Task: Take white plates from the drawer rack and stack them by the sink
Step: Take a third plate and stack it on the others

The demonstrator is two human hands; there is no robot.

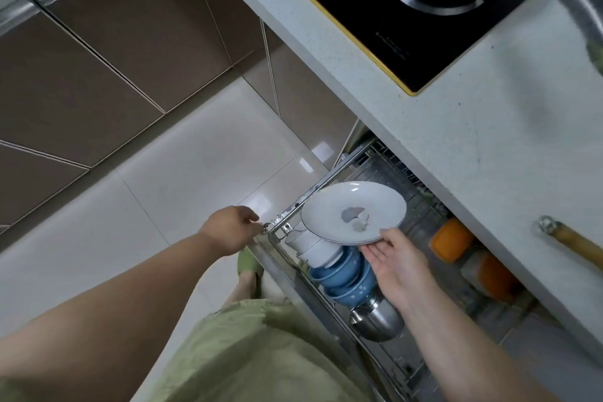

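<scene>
The right hand (396,266) grips the near rim of a white plate with a grey motif (354,212) above the pulled-out wire drawer rack (329,176); the left hand (230,230) apparently touches the drawer's front corner.

Plate (354,212) is hovering over the drawer rack (329,174), bowls (342,274) are lying beneath it, tabletop (489,147) is sitting right of the rack.

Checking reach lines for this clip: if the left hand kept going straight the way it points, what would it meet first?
The left hand points toward the front corner of the drawer rack, and its fingers seem already at that metal rim. Past it would come the white bowls, though depth is hard to judge.
</scene>
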